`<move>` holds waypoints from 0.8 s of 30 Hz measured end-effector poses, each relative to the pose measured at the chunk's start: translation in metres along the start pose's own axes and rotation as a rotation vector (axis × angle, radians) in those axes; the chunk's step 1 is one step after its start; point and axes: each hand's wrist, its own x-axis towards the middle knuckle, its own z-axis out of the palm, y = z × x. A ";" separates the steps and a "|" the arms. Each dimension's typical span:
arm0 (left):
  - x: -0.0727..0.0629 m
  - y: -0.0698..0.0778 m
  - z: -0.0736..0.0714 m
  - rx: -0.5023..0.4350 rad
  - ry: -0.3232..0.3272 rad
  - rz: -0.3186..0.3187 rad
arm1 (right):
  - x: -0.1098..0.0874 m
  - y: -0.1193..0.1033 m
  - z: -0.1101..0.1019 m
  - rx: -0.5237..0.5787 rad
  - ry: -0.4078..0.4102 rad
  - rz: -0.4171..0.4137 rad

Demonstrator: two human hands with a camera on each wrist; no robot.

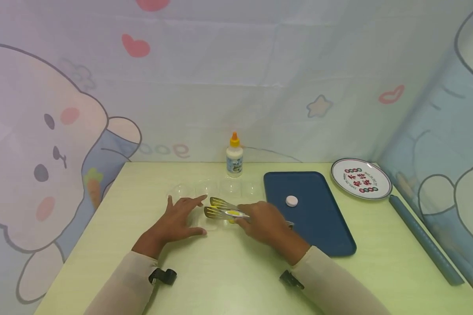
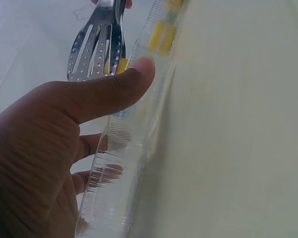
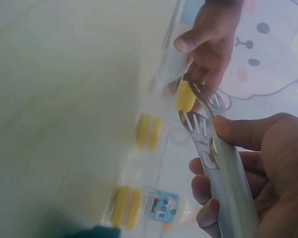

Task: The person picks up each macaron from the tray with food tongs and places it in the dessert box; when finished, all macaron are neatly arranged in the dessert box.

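My right hand [image 1: 264,221] grips metal serving tongs [image 1: 236,213] with slotted ends. A yellow macaron [image 3: 185,96] sits between the tong tips, over a clear plastic macaron tray [image 1: 182,190] with rows of compartments. In the right wrist view, two more yellow macarons, a middle one [image 3: 149,132] and a lower one [image 3: 126,207], stand on edge in the tray. My left hand [image 1: 177,221] spreads over the tray's left part, thumb by its front side and fingers reaching over it. Whether the thumb touches the plastic cannot be told.
A round pale macaron [image 1: 291,201] lies on a blue tray [image 1: 327,236] at the right. Behind the clear tray stands a white bottle [image 1: 234,159] with a yellow cap. A printed plate [image 1: 361,178] and a long grey-blue bar [image 1: 425,239] lie farther right.
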 end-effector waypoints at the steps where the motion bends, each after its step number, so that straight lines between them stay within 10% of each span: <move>1: 0.000 0.000 0.000 0.000 0.001 0.000 | 0.001 -0.002 0.001 -0.006 -0.008 -0.005; 24: 0.000 -0.002 0.003 -0.011 -0.001 -0.005 | 0.017 -0.024 0.006 -0.115 -0.109 -0.052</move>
